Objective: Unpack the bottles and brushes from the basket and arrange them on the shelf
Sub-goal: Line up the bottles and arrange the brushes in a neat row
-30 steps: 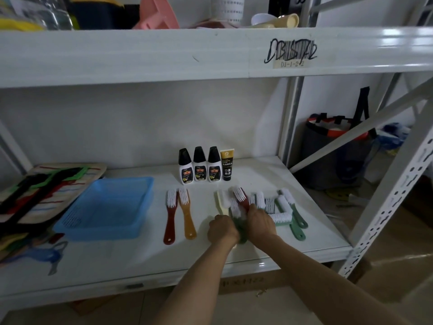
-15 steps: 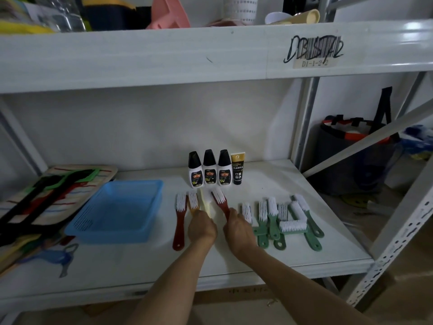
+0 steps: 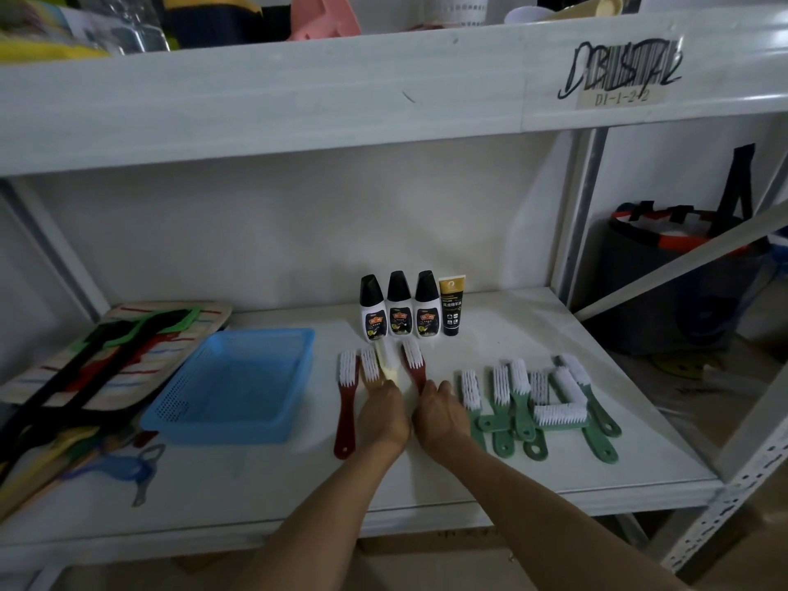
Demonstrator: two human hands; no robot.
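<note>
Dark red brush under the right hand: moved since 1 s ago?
Yes. The dark red brush went left, from the green brushes to below the bottles.

Both forearms are bare to the left hand (image 3: 381, 415) and right hand (image 3: 439, 413), no sleeves visible.

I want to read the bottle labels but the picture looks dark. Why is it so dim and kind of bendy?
Head view: the upper shelf board shades the space below, so the three bottles and the tube sit in dim light, with their small print too soft to read; the wide lens bows that board and slants the right post; the picture looks grainy, and soft toward its edges.
</note>
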